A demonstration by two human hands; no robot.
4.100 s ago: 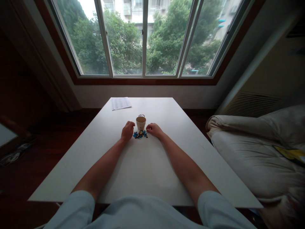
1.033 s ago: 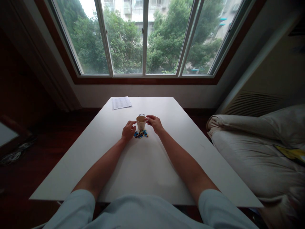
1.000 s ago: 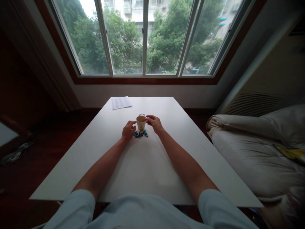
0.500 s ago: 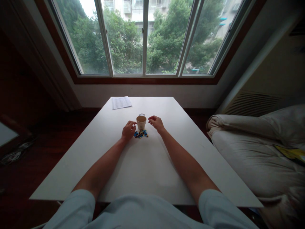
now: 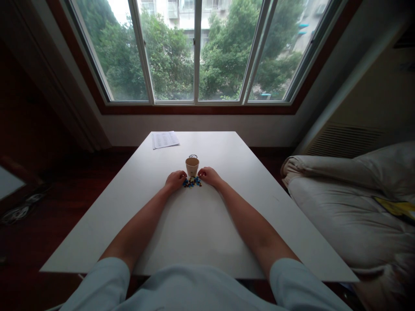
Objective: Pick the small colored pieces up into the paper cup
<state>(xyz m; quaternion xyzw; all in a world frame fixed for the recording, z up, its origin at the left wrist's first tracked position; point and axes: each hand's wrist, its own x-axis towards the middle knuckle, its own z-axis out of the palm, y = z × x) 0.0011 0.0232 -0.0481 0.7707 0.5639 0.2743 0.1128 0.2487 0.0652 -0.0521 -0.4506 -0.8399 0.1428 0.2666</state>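
Plainly smooth, the white tabletop point(image 5: 201, 233) lies beneath left hand point(image 5: 176, 179) and right hand point(image 5: 209, 176), fingers curled; whether pinched together I cannot tell. Between them stands a tapered, papery cup point(image 5: 192, 168), small blue and dark pieces point(image 5: 192, 182) strewn before it.

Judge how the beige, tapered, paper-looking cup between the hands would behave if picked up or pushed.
The cup is probably light for its size, given its thin-looking wall. It may tip if pushed near the top, since it narrows toward the base. If it is paper, as its matte surface suggests, a firm squeeze would likely dent it.
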